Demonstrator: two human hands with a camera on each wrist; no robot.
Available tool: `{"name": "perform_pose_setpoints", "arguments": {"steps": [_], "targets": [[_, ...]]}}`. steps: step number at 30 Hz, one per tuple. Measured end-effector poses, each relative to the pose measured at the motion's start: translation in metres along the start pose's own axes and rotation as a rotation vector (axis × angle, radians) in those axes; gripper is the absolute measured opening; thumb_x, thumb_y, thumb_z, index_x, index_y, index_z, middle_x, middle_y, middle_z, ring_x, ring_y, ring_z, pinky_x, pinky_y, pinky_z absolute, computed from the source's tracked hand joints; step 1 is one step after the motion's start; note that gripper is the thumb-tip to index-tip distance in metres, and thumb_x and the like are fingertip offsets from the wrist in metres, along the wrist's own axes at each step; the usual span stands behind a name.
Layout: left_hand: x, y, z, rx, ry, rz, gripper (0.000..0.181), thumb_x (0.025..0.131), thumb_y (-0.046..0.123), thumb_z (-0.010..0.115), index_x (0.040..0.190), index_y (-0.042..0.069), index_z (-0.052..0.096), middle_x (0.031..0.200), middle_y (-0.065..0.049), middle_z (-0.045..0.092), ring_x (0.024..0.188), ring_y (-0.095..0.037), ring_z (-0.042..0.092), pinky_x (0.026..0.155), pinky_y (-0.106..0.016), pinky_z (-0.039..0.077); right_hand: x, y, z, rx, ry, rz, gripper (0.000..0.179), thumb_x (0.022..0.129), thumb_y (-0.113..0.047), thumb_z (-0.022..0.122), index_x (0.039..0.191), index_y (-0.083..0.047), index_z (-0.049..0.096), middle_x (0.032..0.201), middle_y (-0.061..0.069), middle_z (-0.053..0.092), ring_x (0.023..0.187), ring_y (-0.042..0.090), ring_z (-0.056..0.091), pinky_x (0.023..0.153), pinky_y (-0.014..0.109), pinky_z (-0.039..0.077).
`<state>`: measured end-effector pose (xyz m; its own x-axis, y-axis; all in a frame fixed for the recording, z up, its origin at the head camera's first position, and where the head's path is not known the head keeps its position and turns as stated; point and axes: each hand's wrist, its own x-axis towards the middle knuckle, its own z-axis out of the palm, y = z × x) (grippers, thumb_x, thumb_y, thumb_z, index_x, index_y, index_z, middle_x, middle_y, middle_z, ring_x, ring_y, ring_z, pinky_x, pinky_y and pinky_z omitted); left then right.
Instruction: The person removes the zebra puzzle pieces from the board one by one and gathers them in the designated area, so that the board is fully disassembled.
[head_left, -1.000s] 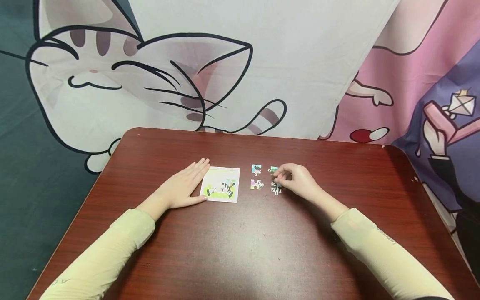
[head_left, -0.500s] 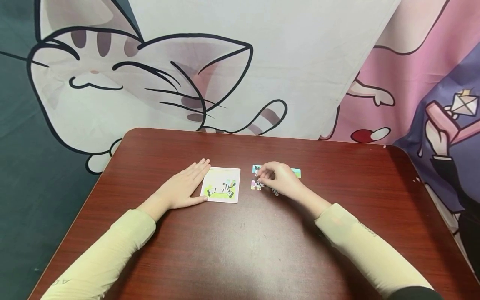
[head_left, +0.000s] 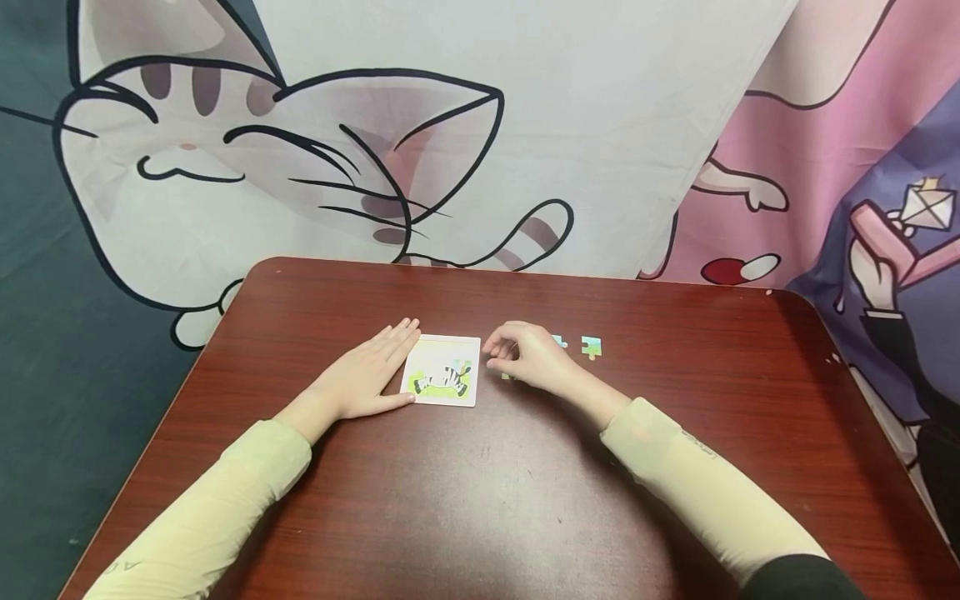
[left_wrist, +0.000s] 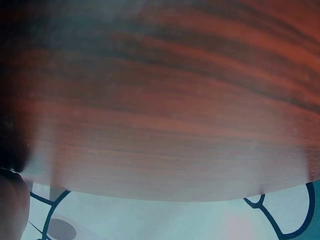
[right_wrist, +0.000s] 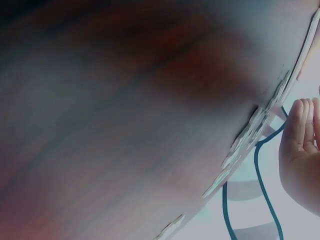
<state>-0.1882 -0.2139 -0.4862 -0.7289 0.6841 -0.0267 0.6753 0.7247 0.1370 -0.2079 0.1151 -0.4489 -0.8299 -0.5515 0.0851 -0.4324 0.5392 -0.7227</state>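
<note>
My left hand [head_left: 371, 372] lies flat on the table, with fingertips and thumb at the left edge of a white puzzle board [head_left: 427, 343]. A partly pictured zebra on green grass fills the board's lower part. Just right of the board, my right hand [head_left: 534, 357] hovers with fingers curled and thumb close to them; I cannot tell whether a piece is between them. Jigsaw pieces lie beneath and beyond it: a blue-green jigsaw piece [head_left: 591, 346] in full view, another jigsaw piece [head_left: 558, 341] partly covered, and a sliver of a third [head_left: 506, 377]. My hand hides the others.
The dark red wooden table [head_left: 465, 500] has rounded far corners. Behind it hangs a cloth backdrop [head_left: 600, 167] with a cartoon cat and pink and purple drawings. Pieces [right_wrist: 250, 132] show edge-on in the right wrist view.
My right hand has moved left from the far pieces, across the others, to beside the board, uncovering the right-hand blue-green piece. My left hand and the board have stayed put.
</note>
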Motion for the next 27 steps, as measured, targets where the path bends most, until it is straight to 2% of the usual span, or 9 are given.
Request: {"name": "perform_pose_setpoints", "arguments": {"steps": [14, 27], "targets": [[0.000, 0.001, 0.000, -0.002, 0.000, -0.004, 0.099, 0.100, 0.060, 0.059, 0.167, -0.004, 0.022, 0.178, -0.019, 0.017, 0.167, -0.033, 0.017, 0.136, -0.049, 0.023, 0.018, -0.006, 0.014, -0.055, -0.066, -0.058, 0.018, 0.088, -0.006, 0.084, 0.105, -0.005, 0.076, 0.099, 0.006, 0.072, 0.088, 0.016, 0.068, 0.079, 0.022, 0.061], [0.000, 0.000, 0.000, -0.009, 0.009, 0.000, 0.099, 0.100, 0.058, 0.060, 0.167, -0.004, 0.022, 0.178, -0.020, 0.017, 0.167, -0.033, 0.017, 0.135, -0.050, 0.023, 0.030, -0.008, 0.021, -0.138, -0.115, -0.100, 0.020, 0.087, -0.015, 0.088, 0.102, -0.007, 0.077, 0.094, 0.003, 0.070, 0.084, 0.010, 0.064, 0.077, 0.017, 0.055]]}}
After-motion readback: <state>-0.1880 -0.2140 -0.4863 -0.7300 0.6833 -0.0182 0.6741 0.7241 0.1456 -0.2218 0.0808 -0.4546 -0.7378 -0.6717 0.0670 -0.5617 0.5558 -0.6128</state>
